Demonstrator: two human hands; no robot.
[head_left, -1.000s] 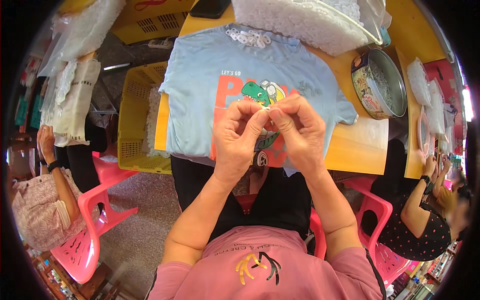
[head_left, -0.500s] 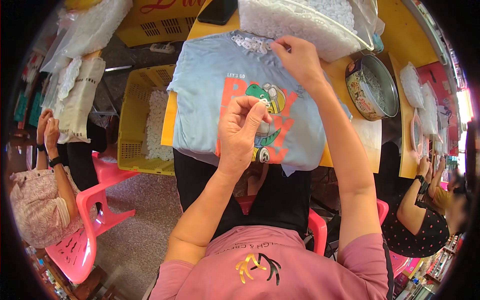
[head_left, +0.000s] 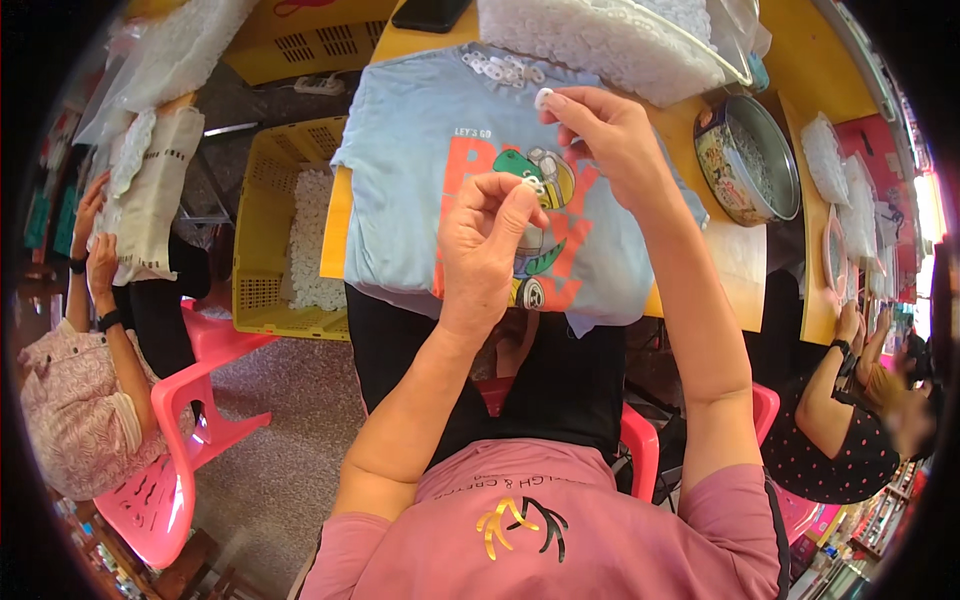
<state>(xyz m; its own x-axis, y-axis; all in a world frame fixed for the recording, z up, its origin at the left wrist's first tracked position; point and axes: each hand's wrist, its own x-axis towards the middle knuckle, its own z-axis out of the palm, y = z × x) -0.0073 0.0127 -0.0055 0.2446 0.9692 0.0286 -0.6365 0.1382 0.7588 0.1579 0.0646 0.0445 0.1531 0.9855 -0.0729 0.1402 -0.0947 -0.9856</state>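
A light blue T-shirt (head_left: 430,140) with an orange and green cartoon print lies folded on the yellow table (head_left: 335,225). My left hand (head_left: 485,245) hovers over the print and pinches a short stack of small white rings (head_left: 537,185). My right hand (head_left: 605,135) is raised over the shirt's upper part and holds a single white ring (head_left: 543,97) between thumb and fingertips. Several more white rings (head_left: 505,68) lie loose on the shirt near its collar.
A clear bag of white rings (head_left: 600,35) sits at the table's far side, a round metal tin (head_left: 750,160) with small pieces to the right. A yellow crate (head_left: 270,235) holding white rings stands left of the table. Seated people flank me on pink chairs (head_left: 170,450).
My right hand went from meeting the left hand to the loose rings by the collar, and has now come partway back holding one ring. The left hand stayed over the print.
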